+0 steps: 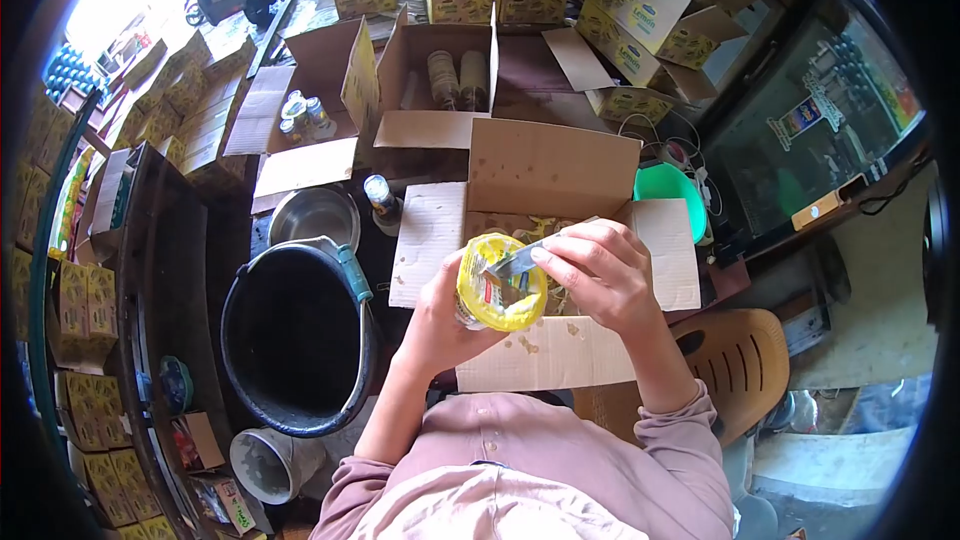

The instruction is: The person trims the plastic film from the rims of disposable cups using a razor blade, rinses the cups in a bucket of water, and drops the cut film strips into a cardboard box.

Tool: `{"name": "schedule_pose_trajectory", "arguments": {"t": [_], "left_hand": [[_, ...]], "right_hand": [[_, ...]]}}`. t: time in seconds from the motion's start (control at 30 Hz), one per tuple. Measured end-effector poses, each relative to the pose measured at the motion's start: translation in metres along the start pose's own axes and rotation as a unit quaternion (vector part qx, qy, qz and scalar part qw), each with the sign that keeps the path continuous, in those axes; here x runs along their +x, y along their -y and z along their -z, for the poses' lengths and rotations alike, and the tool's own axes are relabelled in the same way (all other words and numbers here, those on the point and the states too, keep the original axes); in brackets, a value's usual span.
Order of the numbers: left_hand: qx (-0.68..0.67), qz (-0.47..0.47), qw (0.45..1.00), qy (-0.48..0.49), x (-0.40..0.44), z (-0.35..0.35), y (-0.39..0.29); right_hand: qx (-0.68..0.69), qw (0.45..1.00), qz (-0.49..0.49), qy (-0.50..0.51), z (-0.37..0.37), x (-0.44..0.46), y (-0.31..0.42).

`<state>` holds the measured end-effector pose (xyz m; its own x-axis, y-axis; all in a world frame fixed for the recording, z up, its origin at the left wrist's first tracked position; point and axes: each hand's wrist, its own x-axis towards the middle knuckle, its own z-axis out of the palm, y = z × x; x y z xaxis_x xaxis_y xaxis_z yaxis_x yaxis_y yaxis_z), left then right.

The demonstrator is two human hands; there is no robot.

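Note:
My left hand [436, 318] is wrapped round a clear plastic cup with a yellow printed film lid [527, 312], its top tilted up toward me. In my right hand [612, 278] is a flat grey metal blade [514, 263], pinched between thumb and fingers. The blade's end lies at the lid, where the film looks cut or torn; whether it goes inside I cannot tell. Beneath both hands stands an open cardboard box [552, 172] with its flaps spread. Clear and yellowish pieces in it are partly hidden by my hands.
A black bucket [232, 345] stands left of the box, with a metal bowl [283, 224] behind it. A can [381, 202] is nearby. Farther back, an open carton [305, 165] holds several cups. A green basin [664, 186] and an orange chair [752, 365] are on the right.

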<state>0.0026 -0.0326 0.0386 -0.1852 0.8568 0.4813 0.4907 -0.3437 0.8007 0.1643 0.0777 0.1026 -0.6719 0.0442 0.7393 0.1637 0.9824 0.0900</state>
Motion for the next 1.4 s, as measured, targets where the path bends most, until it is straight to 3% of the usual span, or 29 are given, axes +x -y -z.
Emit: {"name": "schedule_pose_trajectory", "arguments": {"t": [0.2, 0.3, 0.7, 1.0, 1.1, 1.3, 1.4], "left_hand": [[0.018, -0.009, 1.000, -0.018, -0.008, 0.002, -0.002], [-0.056, -0.015, 0.997, -0.054, -0.010, -0.002, -0.004], [0.030, 0.040, 0.999, -0.015, -0.008, 0.000, -0.018], [-0.135, -0.008, 0.991, 0.001, -0.019, -0.011, 0.008], [-0.174, 0.048, 0.979, 0.094, -0.016, -0.009, 0.001], [-0.281, 0.091, 0.944, 0.145, -0.014, -0.011, -0.006], [-0.388, 0.153, 0.887, 0.197, -0.015, -0.012, -0.005]], "right_hand": [[0.000, 0.999, 0.027, -0.029, -0.008, 0.000, 0.000], [-0.003, 0.999, 0.037, -0.027, -0.007, -0.001, -0.002], [0.030, 0.997, 0.054, -0.038, -0.015, -0.008, -0.008], [0.069, 0.994, 0.065, -0.053, -0.014, -0.017, -0.009], [0.093, 0.991, 0.039, -0.086, -0.016, -0.020, -0.008], [0.118, 0.987, 0.026, -0.104, -0.013, -0.020, -0.004], [0.123, 0.986, 0.023, -0.110, -0.014, -0.021, -0.005]]}}
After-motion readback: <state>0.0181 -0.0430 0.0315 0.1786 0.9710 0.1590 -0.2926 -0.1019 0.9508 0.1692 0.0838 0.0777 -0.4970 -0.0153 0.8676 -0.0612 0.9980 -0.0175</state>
